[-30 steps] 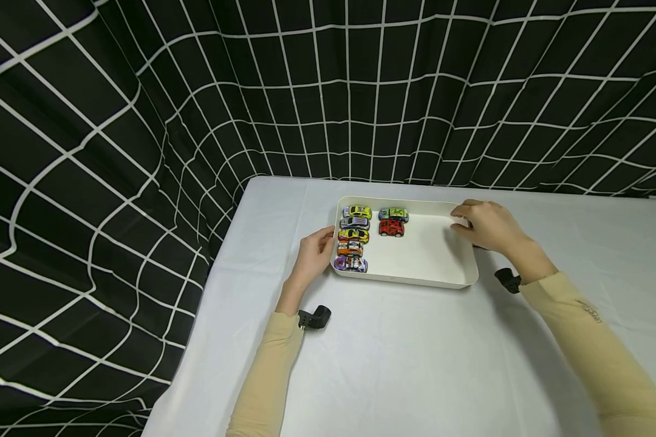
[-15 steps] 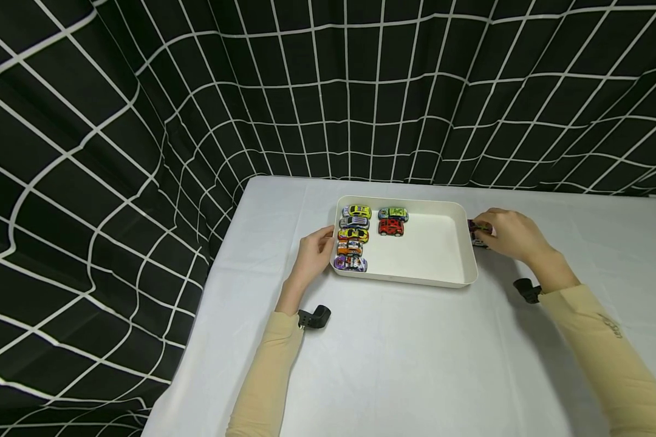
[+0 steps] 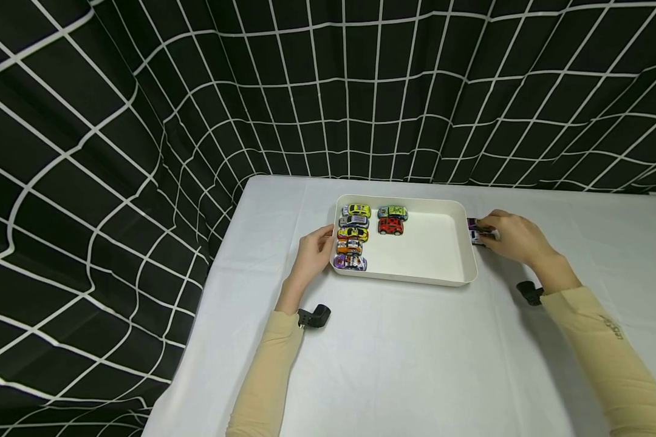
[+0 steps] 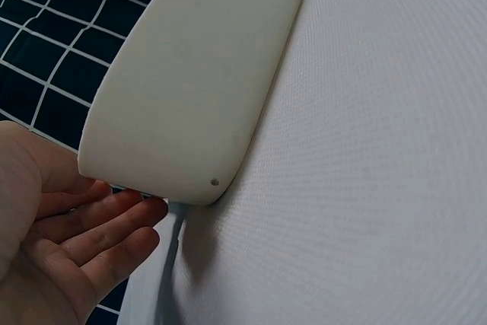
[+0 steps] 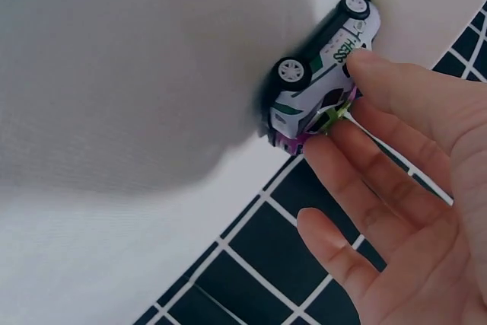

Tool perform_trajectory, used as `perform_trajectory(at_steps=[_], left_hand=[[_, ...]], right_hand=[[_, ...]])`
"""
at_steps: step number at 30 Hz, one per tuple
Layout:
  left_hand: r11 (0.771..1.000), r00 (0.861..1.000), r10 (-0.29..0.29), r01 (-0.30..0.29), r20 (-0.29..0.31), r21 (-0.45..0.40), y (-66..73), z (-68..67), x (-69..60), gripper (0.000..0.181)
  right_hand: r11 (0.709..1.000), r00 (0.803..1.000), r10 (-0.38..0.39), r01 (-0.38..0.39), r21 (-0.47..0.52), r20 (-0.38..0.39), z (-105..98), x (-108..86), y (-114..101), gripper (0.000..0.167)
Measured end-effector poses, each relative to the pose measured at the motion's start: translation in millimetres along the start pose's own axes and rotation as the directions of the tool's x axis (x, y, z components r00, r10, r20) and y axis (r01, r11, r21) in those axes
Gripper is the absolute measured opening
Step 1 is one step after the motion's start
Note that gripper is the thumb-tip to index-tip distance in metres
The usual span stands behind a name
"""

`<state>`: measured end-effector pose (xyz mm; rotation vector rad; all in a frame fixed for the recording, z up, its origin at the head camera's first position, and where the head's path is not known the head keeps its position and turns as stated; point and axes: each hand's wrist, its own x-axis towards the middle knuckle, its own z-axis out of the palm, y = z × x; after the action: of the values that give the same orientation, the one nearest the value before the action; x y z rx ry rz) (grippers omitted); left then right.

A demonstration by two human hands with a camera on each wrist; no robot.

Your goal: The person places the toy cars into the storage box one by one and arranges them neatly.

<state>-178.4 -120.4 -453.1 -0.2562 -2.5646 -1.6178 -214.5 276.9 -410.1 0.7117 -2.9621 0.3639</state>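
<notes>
A shallow white tray lies on the table with several toy cars inside. My left hand rests at its left end, with relaxed fingers touching the outer wall in the left wrist view. Just beyond the tray's right end, my right hand pinches a white toy car with green lettering, the thumb on its side and fingertips at its roof. A purple toy car with some green sits close behind the white one, mostly hidden by it and the fingers.
In the tray, a column of several toy cars, among them a purple one, lines the left wall. Beside it are a green car and a red car. A dark gridded curtain hangs behind the table.
My right hand has moved from above the tray's right rim, rightward and down to the toy cars outside it, and now pinches the white one. The left hand stays put.
</notes>
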Motion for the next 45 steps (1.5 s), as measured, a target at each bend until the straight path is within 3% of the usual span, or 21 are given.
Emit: perform_trajectory(at_steps=[13, 22, 34, 45], left_hand=[[1.000, 1.000, 0.002, -0.002, 0.000, 0.003, -0.3, -0.5, 0.5, 0.034], [1.000, 1.000, -0.001, 0.001, 0.006, 0.006, 0.6, 0.5, 0.1, 0.033], [1.000, 1.000, -0.013, 0.013, 0.007, 0.007, 0.2, 0.1, -0.1, 0.034], [1.000, 1.000, -0.014, 0.014, 0.008, 0.018, 1.3, -0.2, -0.7, 0.034]], right_hand=[[1.000, 0.999, -0.004, 0.004, 0.008, 0.033, 4.9, -3.5, 1.3, 0.025], [0.999, 1.000, -0.024, 0.024, -0.026, -0.012, 3.4, -7.6, 4.2, 0.025], [1.000, 0.996, -0.023, 0.022, -0.019, -0.090, -13.6, -12.5, 5.4, 0.025], [0.998, 0.989, -0.064, 0.060, -0.032, -0.131, -28.7, 0.7, -9.2, 0.022]])
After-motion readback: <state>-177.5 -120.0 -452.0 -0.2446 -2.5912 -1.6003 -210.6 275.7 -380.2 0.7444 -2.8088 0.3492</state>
